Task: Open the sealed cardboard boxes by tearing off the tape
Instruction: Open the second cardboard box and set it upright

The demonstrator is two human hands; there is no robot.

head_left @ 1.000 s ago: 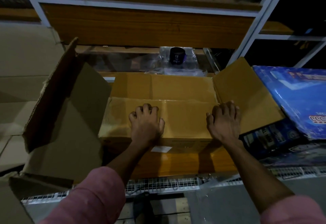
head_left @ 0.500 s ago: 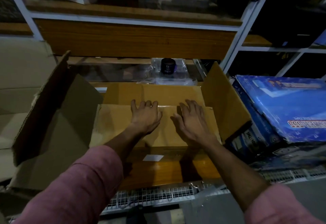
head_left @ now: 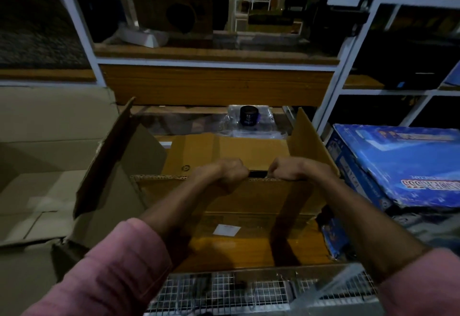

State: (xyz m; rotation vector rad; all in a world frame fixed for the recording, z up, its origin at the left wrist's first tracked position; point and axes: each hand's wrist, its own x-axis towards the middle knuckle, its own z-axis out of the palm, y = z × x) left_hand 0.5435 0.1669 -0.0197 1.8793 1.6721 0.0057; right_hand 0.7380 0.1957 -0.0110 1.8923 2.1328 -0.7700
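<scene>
**A:** Where's the box, and what are the hands doing?

**B:** The cardboard box [head_left: 249,206] sits on a wooden shelf [head_left: 249,251] straight ahead, with a wire rack [head_left: 249,290] just below its front. Both hands are on the near flap [head_left: 273,196]. The left hand [head_left: 225,175] and the right hand [head_left: 290,170] are curled over the flap's top edge, close together, with a dark gap between them. Each is gripping cardboard.

**A:** And the other flaps?

**B:** The left flap [head_left: 117,164] stands up and leans outward. The right flap [head_left: 311,146] stands too, and the far flap [head_left: 224,151] lies back. I can't make out any tape on the seam in this dim light, so I'd guess it is already torn off or out of sight.

**A:** What could go wrong from here?

**B:** If the near flap comes toward the person with a hard tug, the whole box may slide forward off the shelf onto the rack, since nothing braces it. Both grips sit near the middle, so the corrugated edge could bend or rip there instead of folding at the crease.

**A:** Anything nearby at risk?

**B:** The blue carton [head_left: 398,164] leans just beside the right flap, and a shove that way could tip it. Behind the box, a small dark jar [head_left: 249,116] rests on clear plastic [head_left: 266,116], so pushing the box backward might knock it over.
</scene>
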